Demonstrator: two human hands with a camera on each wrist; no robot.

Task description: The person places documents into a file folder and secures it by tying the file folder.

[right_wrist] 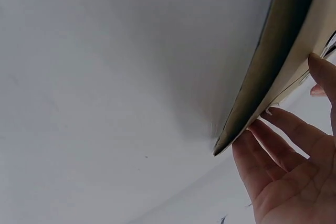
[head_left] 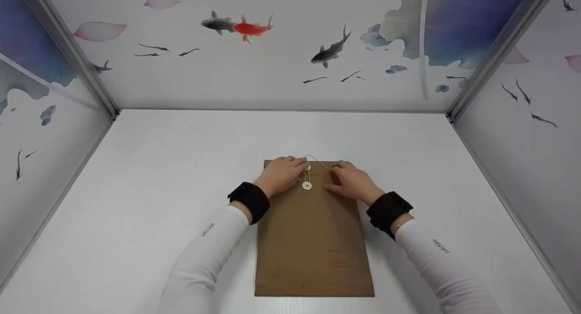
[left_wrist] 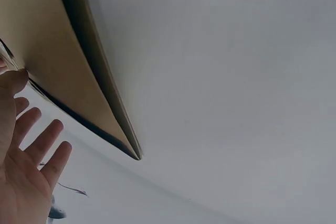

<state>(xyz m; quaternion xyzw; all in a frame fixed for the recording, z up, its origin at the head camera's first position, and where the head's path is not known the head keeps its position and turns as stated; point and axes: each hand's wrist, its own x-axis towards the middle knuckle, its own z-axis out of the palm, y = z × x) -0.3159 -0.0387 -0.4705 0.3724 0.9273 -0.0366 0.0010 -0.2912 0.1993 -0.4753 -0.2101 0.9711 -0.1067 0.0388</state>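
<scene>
A brown kraft paper document envelope (head_left: 313, 232) lies upright on the table, its flap end farthest from me. On it sit a lower white button disc (head_left: 307, 185) and an upper disc (head_left: 308, 168), partly covered by fingertips, with a thin string (head_left: 320, 161) between them and out to the right. My left hand (head_left: 282, 174) rests over the upper left part; its thumb (left_wrist: 16, 81) touches the paper and the other fingers are extended. At the upper right, my right hand (head_left: 354, 180) touches the envelope with thumb and fingertips apart, the string's end (right_wrist: 270, 110) at its index fingertip.
The white table (head_left: 150, 178) spreads around the envelope. A back wall (head_left: 281, 78) printed with fish and petals and two side walls, joined by metal corner posts (head_left: 492, 55), enclose it. Red print (head_left: 338, 259) marks the envelope's lower right.
</scene>
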